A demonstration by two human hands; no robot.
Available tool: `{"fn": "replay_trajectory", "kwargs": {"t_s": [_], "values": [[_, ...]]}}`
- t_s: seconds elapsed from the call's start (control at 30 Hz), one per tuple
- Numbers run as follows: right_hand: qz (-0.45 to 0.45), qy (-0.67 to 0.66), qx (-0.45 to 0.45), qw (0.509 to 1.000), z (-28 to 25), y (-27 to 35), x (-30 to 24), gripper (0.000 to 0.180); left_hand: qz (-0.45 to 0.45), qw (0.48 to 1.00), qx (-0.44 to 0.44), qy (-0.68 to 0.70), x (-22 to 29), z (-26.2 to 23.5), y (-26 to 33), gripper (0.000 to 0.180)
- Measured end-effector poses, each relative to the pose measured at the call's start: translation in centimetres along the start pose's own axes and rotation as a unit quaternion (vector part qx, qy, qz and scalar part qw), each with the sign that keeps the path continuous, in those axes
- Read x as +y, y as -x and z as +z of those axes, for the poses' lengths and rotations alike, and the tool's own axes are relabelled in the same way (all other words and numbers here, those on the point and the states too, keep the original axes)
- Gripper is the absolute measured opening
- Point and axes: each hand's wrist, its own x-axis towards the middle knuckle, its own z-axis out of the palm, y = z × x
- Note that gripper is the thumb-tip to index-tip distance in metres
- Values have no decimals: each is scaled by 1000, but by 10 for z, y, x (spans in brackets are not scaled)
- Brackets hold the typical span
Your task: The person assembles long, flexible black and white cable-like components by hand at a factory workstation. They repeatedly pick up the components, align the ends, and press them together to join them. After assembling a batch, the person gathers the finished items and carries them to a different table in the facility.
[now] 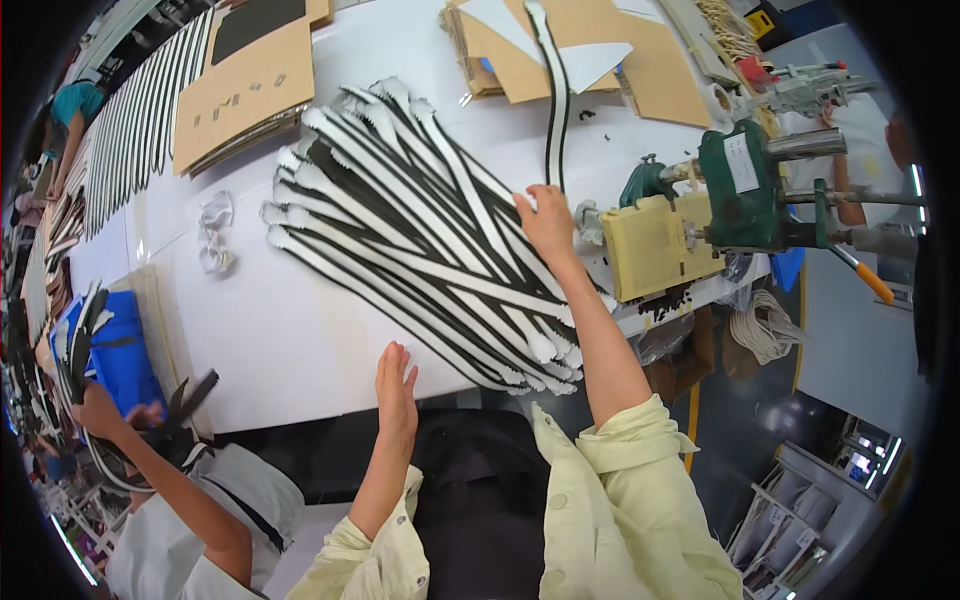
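A large pile of black-and-white strips [400, 230] with ragged pale ends lies slantwise on the white table in front of me. My right hand [548, 228] is over the pile's right edge, its fingers bent and spread apart. A single black-and-white strip [558, 110] runs from the far side to this hand, and its near end is hidden behind the fingers; I see no firm grip on it. My left hand [396, 390] is held up at the table's near edge, beside the pile, its fingers stretched out and nothing in it.
To the right stands a green machine [740, 185] with an orange-tipped lever and a yellowish block [665, 245]. Cardboard sheets [245, 100] lie at the back. On the left, a co-worker's hand [98, 410] holds strips beside a blue bin [125, 350]. Crumpled plastic [216, 232] lies nearby.
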Motion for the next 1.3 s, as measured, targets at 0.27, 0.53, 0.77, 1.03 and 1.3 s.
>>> {"fn": "replay_trajectory", "kwargs": {"t_s": [0.27,0.53,0.77,1.03,1.3], "values": [[69,89,-32,993,47,29,-20,40,-70,994,-70,54,-3,10,-29,70],[102,-60,-160,980,54,100,-60,40,1,999,2,-50,12,26,-47,48],[142,-117,-232,955,44,86,-55,58,-17,998,-10,-66,23,19,-45,43],[193,-257,-404,856,40,65,-39,77,-31,996,-2,-88,28,26,-44,53],[247,-386,-403,792,20,83,-61,55,-34,995,-51,-77,12,19,-62,64]]}}
